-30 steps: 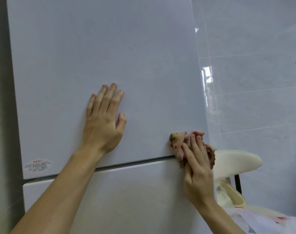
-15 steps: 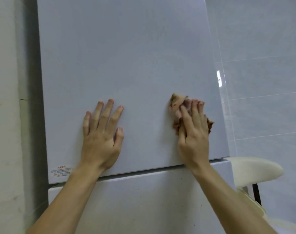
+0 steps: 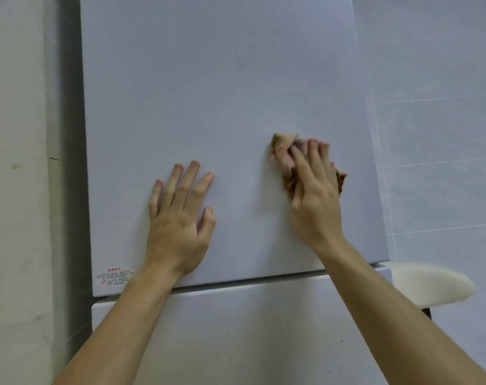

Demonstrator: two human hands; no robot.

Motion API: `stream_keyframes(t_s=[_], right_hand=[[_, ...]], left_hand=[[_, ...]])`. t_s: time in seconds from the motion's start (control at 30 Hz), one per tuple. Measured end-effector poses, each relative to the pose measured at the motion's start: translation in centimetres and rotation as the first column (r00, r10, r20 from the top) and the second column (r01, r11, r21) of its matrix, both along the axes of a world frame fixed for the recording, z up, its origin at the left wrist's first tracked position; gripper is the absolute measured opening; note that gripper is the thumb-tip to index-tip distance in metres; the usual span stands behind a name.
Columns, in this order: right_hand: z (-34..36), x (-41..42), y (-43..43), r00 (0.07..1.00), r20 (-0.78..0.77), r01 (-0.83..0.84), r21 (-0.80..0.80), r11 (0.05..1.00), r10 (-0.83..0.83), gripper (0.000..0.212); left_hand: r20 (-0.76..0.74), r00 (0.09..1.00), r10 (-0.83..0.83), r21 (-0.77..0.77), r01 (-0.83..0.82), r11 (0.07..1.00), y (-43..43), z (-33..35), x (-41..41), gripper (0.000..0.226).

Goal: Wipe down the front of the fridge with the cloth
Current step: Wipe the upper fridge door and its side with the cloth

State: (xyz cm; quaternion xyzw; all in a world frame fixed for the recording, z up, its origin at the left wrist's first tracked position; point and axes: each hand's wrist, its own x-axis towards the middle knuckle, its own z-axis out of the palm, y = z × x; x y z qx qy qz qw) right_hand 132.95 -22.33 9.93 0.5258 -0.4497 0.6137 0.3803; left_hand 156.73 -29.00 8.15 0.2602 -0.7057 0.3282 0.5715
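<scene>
Bare forearms (image 3: 130,315), left grip (image 3: 178,232), right grip (image 3: 315,207), short nails

Counted at the scene: two hands (left hand (image 3: 178,229), right hand (image 3: 315,202)), one cloth (image 3: 281,144), one fridge (image 3: 222,79) with two doors, one sticker (image 3: 114,277), one white stool (image 3: 430,282).

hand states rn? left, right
Left hand: open, flat on the fridge door, holding nothing.
Right hand: open, fingers pressing the cloth against the door.
</scene>
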Motion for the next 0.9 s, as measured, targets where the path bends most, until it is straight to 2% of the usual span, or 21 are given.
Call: stream_keyframes(t_s=[0.1, 0.17, 0.27, 0.4, 0.5, 0.53, 0.6, 0.67, 0.77, 0.83, 0.9], right_hand=[[2.0, 2.1, -0.7, 0.989, 0.145, 0.007, -0.038, 0.999, -0.002, 0.061], [1.2, 4.0, -1.4, 0.984, 0.177, 0.016, -0.067, 0.998, -0.004, 0.062], [-3.6, 7.6, -2.2, 1.0, -0.009, -0.025, -0.05, 0.998, 0.024, 0.057], [-11.1, 9.3, -1.2, 0.949, -0.312, -0.025, 0.064, 0.998, 0.043, 0.058], [-10.3, 6.1, -0.7, 0.897, -0.441, -0.001, 0.062, 0.998, 0.029, 0.051], [-9.1, 4.9, -0.8, 0.908, -0.418, -0.002, 0.025, 1.0, 0.012, 0.046], [-5.6, 3.0, -0.6, 0.964, -0.266, 0.006, -0.047, 0.999, -0.018, 0.042], [-1.6, 2.4, -0.6, 0.997, -0.072, -0.002, -0.059, 0.998, -0.002, 0.049], [2.9, 4.4, -1.4, 0.989, 0.147, -0.02, -0.094, 0.995, 0.034, 0.056], [3.9, 6.5, -2.3, 0.987, 0.153, -0.027, -0.113, 0.993, 0.044, 0.06], [3.4, 8.6, -3.0, 0.999, 0.028, -0.041, -0.093, 0.995, 0.043, 0.06]], left_hand=[[0.016, 0.999, -0.035, 0.018, 0.034, 0.999, 0.1, 0.2, 0.5, 0.062], [0.009, 0.999, -0.042, 0.015, 0.042, 0.999, 0.2, 0.2, 0.8, 0.062], [-0.07, 0.997, -0.043, 0.02, 0.044, 0.999, 0.1, 0.5, 1.3, 0.06], [-0.114, 0.993, -0.02, 0.042, 0.025, 0.999, 0.2, 0.6, 2.1, 0.058], [-0.101, 0.995, -0.01, 0.069, 0.017, 0.997, 0.2, 0.1, 2.9, 0.059], [-0.09, 0.996, -0.008, 0.079, 0.015, 0.997, 0.2, 0.0, 3.1, 0.06], [-0.062, 0.998, -0.006, 0.093, 0.012, 0.996, 0.0, -0.1, 3.5, 0.061], [-0.051, 0.999, -0.015, 0.103, 0.021, 0.994, -0.1, 0.0, 3.6, 0.062], [-0.048, 0.998, -0.049, 0.103, 0.054, 0.993, -0.2, 0.1, 3.6, 0.062], [-0.053, 0.996, -0.074, 0.095, 0.079, 0.992, -0.2, 0.1, 3.7, 0.063], [-0.081, 0.988, -0.134, 0.114, 0.142, 0.983, -0.1, 0.1, 3.8, 0.066]])
